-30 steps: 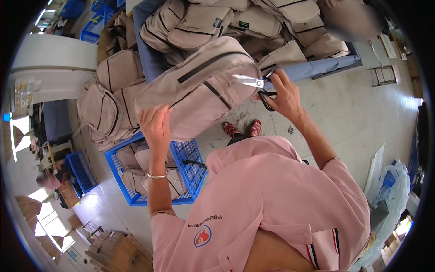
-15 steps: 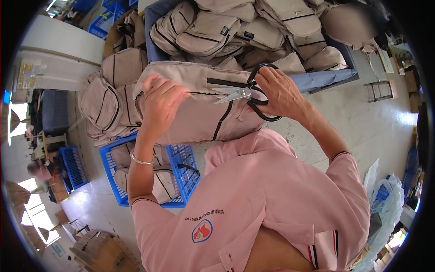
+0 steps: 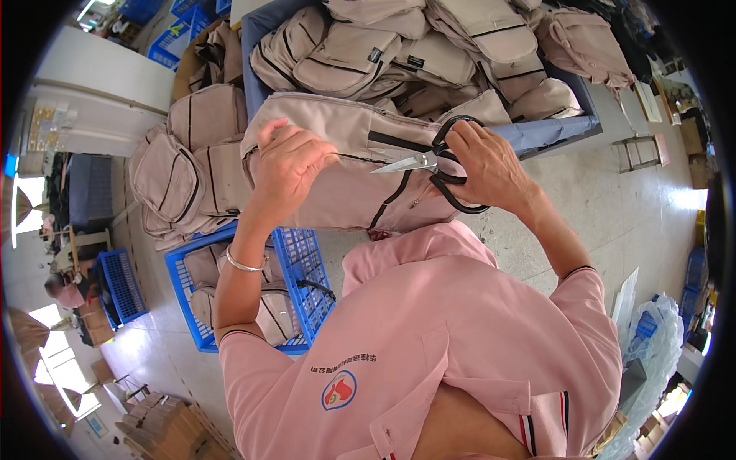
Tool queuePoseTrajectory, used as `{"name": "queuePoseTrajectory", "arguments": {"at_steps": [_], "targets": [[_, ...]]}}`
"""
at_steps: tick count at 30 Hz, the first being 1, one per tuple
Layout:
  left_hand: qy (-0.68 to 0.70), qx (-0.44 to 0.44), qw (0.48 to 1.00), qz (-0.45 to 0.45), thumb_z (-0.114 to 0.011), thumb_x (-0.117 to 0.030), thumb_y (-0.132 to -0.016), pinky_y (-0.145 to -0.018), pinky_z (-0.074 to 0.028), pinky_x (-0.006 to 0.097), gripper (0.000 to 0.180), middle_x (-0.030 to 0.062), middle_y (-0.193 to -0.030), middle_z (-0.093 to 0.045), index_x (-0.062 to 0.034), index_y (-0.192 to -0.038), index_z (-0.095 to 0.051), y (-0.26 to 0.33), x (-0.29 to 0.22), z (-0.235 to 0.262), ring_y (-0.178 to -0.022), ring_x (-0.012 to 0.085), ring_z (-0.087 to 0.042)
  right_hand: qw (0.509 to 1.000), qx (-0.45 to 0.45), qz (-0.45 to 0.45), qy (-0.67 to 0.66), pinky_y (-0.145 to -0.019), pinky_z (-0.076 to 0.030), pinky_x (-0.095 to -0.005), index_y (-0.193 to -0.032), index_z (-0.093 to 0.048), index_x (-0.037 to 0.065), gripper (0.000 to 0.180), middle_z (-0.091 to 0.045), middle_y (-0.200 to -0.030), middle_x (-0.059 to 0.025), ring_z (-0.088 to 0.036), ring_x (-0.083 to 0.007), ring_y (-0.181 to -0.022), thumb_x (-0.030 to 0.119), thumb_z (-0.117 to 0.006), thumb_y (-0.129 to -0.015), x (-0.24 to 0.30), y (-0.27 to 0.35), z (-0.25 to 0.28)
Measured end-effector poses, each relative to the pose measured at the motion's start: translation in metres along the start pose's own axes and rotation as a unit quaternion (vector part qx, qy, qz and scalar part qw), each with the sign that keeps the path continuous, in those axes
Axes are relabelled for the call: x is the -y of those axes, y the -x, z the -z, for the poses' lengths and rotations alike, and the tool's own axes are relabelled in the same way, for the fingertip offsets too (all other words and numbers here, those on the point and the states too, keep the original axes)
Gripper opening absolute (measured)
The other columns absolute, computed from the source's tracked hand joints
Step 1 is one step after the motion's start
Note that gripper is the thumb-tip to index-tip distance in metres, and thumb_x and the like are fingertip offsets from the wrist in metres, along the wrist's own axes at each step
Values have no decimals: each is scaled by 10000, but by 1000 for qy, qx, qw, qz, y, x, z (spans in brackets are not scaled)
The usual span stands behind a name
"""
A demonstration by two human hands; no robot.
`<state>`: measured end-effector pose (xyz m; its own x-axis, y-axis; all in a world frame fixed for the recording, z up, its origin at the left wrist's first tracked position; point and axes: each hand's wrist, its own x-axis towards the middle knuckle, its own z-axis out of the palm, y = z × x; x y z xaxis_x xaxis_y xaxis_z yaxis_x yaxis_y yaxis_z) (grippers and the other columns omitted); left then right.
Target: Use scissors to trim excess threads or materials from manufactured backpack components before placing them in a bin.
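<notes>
A beige-pink fabric backpack [image 3: 349, 201] with black zips lies across in front of me, at my lap. My right hand [image 3: 494, 165] grips a pair of large scissors [image 3: 418, 162] by its black handles, the metal blades pointing left over the bag. Over the bag's left part, my left hand [image 3: 290, 167] is closed in a pinch, thumb and forefinger together near a black zip line. Anything between those fingertips is too small to make out. A small zip pull [image 3: 416, 203] hangs below the scissors.
Beyond the bag stands a blue-grey fabric-lined bin [image 3: 556, 132] heaped with similar backpacks [image 3: 349, 57]. More backpacks [image 3: 167, 172] are piled at left. Below them, a blue plastic crate [image 3: 313, 264] holds several more. A clear plastic sack [image 3: 661, 345] stands at right.
Both hands, the scissors and the near backpack have shifted slightly to the right. My left hand keeps its pinch, and my right hand still holds the scissors.
</notes>
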<state>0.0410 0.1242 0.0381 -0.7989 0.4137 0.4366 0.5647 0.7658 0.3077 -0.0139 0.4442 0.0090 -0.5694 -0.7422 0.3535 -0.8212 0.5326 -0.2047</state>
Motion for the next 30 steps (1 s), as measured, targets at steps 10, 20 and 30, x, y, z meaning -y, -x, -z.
{"name": "queuePoseTrajectory", "arguments": {"at_steps": [10, 20, 30], "targets": [[14, 13, 1000, -3, -699, -147, -850, -1010, -333, 373, 61, 12, -793, -631, -97, -857, -665, -6, -13, -5, -785, 186, -585, 999, 27, -18, -14, -592, -496, -394, -877, -510, 15, 551, -510, -803, -123, -594, -301, -706, 486, -770, -761, 3, 24, -5], [24, 30, 999, 0, -670, -173, -896, -1019, -325, 373, 94, 12, -792, -636, -87, -859, -668, -12, -26, -8, -773, 179, -592, 1000, 12, -17, -3, -547, -505, -386, -848, -518, 20, 533, -524, -754, -112, -593, -298, -618, 490, -762, -781, 3, 46, -4], [22, 35, 999, -19, -664, -172, -877, -999, -339, 378, 96, 22, -776, -620, -79, -855, -674, -19, -58, -10, -762, 187, -587, 999, 16, -25, -15, -612, -510, -392, -909, -510, -8, 562, -535, -833, -147, -613, -311, -748, 499, -727, -800, 11, 55, 6]]}}
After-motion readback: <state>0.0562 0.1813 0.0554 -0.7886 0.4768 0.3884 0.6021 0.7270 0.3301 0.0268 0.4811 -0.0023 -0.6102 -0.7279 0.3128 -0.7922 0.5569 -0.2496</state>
